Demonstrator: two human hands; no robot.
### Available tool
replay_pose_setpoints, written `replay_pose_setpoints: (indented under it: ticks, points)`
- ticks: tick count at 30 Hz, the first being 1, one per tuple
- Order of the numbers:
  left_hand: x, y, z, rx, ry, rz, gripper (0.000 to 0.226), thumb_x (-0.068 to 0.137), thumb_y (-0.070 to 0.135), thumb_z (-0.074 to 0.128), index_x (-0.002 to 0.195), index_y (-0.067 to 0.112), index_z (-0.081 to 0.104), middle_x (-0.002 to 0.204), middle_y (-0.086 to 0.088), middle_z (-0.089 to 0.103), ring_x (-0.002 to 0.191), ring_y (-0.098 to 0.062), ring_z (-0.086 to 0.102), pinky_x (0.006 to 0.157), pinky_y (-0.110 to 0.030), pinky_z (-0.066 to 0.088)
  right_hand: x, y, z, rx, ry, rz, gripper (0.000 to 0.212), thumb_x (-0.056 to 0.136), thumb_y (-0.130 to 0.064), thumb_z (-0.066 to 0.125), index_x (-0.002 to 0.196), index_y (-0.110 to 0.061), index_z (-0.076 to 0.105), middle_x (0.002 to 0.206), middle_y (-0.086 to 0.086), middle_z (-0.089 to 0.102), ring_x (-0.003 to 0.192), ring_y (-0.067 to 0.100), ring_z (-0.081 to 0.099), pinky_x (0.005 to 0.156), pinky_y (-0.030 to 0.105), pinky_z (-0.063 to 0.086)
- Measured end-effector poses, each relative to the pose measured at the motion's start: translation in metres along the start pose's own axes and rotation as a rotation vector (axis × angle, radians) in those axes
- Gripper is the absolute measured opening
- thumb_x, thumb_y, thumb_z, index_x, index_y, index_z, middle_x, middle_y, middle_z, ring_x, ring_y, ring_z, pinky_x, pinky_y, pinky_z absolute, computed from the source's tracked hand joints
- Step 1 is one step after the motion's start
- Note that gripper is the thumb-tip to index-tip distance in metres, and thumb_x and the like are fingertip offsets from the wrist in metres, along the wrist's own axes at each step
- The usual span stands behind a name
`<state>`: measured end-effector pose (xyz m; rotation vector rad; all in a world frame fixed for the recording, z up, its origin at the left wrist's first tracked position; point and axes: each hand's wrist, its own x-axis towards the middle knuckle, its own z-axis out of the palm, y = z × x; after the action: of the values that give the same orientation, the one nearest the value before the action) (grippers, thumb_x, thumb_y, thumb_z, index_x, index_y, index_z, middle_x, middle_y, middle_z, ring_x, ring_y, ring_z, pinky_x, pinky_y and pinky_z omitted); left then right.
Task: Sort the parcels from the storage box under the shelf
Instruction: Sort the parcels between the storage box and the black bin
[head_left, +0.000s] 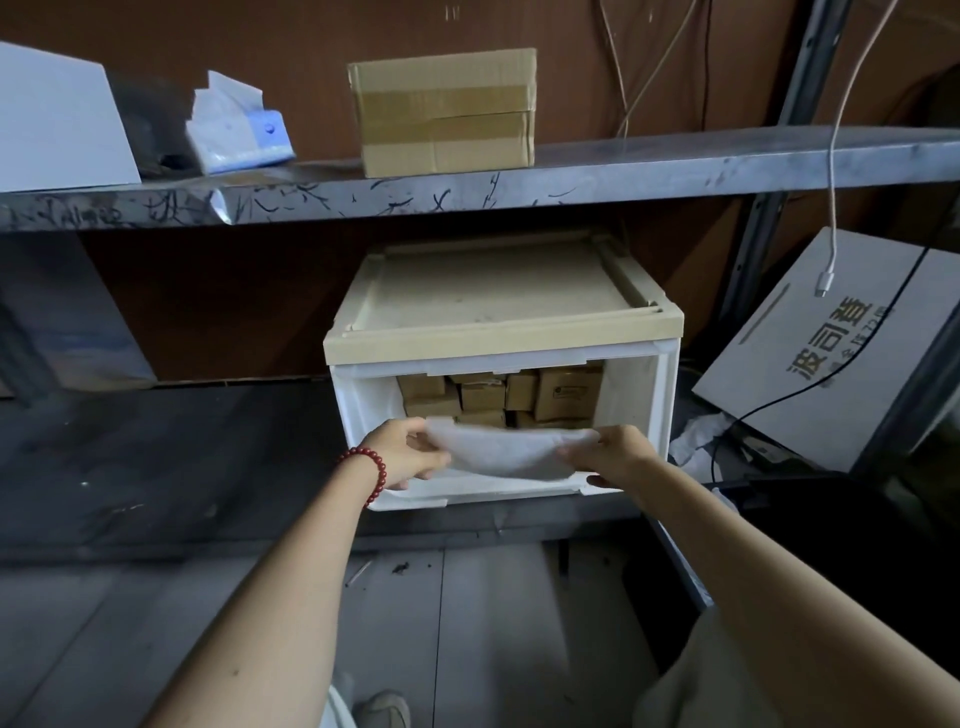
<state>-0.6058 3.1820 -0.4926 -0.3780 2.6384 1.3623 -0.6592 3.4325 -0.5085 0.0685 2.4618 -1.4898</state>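
So the left hand (402, 452), red bead bracelet (370, 467) on that wrist, is gripping the left edge of the storage box's (498, 322) white front flap (511, 452). The box sits right under the metal shelf (519, 182), and brown parcels (519, 395) are stacked inside, behind the flap. The right hand (613, 454) grips the flap's right edge. A grey carton (831, 353) leans further right.

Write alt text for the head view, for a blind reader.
The left hand and right hand grip a flat white piece at the open front of a storage box under a metal shelf. Small cardboard parcels are stacked inside.
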Motion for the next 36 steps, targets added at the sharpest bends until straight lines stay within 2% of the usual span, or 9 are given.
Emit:
replay_pose_setpoints:
  ticks: [3, 5, 9, 16, 19, 24, 30, 34, 36]
  points:
    - [0.004, 0.000, 0.000, 0.023, 0.118, 0.033, 0.030, 0.091, 0.027, 0.061, 0.120, 0.018, 0.059, 0.090, 0.006, 0.056, 0.087, -0.012, 0.056, 0.067, -0.025, 0.051, -0.001, -0.002, -0.002, -0.076, 0.028, 0.033, 0.031, 0.082, -0.042, 0.071, 0.084, -0.011, 0.064, 0.080, 0.004, 0.060, 0.073, 0.019, 0.057, 0.063, 0.025, 0.046]
    - [0.006, 0.000, 0.000, 0.070, 0.133, 0.060, 0.021, 0.091, 0.030, 0.061, 0.108, 0.019, 0.063, 0.093, 0.005, 0.058, 0.097, -0.016, 0.054, 0.082, -0.033, 0.052, 0.001, -0.001, -0.003, -0.050, 0.035, 0.028, 0.033, 0.082, -0.045, 0.071, 0.076, -0.014, 0.060, 0.080, 0.002, 0.058, 0.078, 0.019, 0.054, 0.067, 0.026, 0.042]
    - [0.010, 0.000, 0.005, 0.048, 0.075, 0.040, 0.034, 0.087, 0.036, 0.065, 0.108, 0.009, 0.062, 0.110, -0.004, 0.063, 0.104, -0.021, 0.058, 0.094, -0.038, 0.050, 0.001, 0.001, -0.006, 0.088, -0.014, 0.024, 0.029, 0.087, -0.042, 0.066, 0.088, -0.015, 0.058, 0.102, 0.006, 0.064, 0.100, 0.023, 0.061, 0.089, 0.036, 0.048]
    - [0.012, 0.023, 0.037, -0.105, 0.046, 0.143, 0.035, 0.083, 0.037, 0.071, 0.111, 0.019, 0.058, 0.108, 0.006, 0.064, 0.106, -0.017, 0.060, 0.090, -0.031, 0.047, -0.016, 0.010, -0.031, 0.225, -0.088, -0.015, 0.046, 0.085, -0.030, 0.071, 0.116, -0.006, 0.047, 0.110, 0.013, 0.058, 0.103, 0.030, 0.062, 0.087, 0.051, 0.055]
    - [0.015, 0.040, 0.063, -0.199, 0.034, 0.186, 0.023, 0.085, 0.031, 0.069, 0.104, 0.022, 0.058, 0.099, 0.010, 0.064, 0.103, -0.016, 0.061, 0.079, -0.026, 0.046, -0.023, 0.024, -0.052, 0.257, -0.014, -0.041, 0.050, 0.080, -0.018, 0.077, 0.121, -0.008, 0.051, 0.115, 0.012, 0.061, 0.105, 0.030, 0.063, 0.088, 0.050, 0.054]
    - [0.017, 0.074, 0.116, -0.243, -0.067, 0.213, 0.028, 0.085, 0.025, 0.070, 0.108, 0.017, 0.058, 0.107, 0.000, 0.064, 0.097, -0.016, 0.061, 0.084, -0.030, 0.049, -0.034, 0.060, -0.104, 0.347, 0.111, -0.007, 0.042, 0.081, -0.012, 0.076, 0.118, -0.009, 0.056, 0.114, 0.012, 0.064, 0.102, 0.029, 0.065, 0.082, 0.050, 0.057]
    - [0.022, 0.132, 0.190, -0.208, -0.164, 0.297, 0.031, 0.083, 0.026, 0.071, 0.107, 0.018, 0.054, 0.098, 0.004, 0.061, 0.081, -0.004, 0.058, 0.061, -0.017, 0.046, -0.058, 0.107, -0.170, 0.438, 0.322, 0.013, 0.041, 0.080, -0.009, 0.075, 0.118, -0.008, 0.057, 0.106, 0.007, 0.065, 0.092, 0.023, 0.066, 0.068, 0.039, 0.058]
    - [0.026, 0.163, 0.243, -0.034, -0.255, 0.335, 0.036, 0.084, 0.032, 0.070, 0.111, 0.011, 0.058, 0.111, -0.004, 0.065, 0.099, -0.021, 0.062, 0.089, -0.037, 0.052, -0.080, 0.146, -0.204, 0.491, 0.421, 0.067, 0.038, 0.084, -0.009, 0.072, 0.118, -0.009, 0.055, 0.108, 0.008, 0.064, 0.094, 0.023, 0.064, 0.069, 0.039, 0.056]
    - [0.027, 0.173, 0.270, 0.046, -0.307, 0.364, 0.046, 0.084, 0.034, 0.070, 0.120, 0.010, 0.056, 0.118, -0.005, 0.062, 0.106, -0.021, 0.058, 0.092, -0.032, 0.047, -0.092, 0.166, -0.218, 0.501, 0.464, 0.112, 0.039, 0.084, -0.009, 0.071, 0.119, -0.009, 0.054, 0.109, 0.008, 0.064, 0.096, 0.024, 0.063, 0.069, 0.039, 0.056]
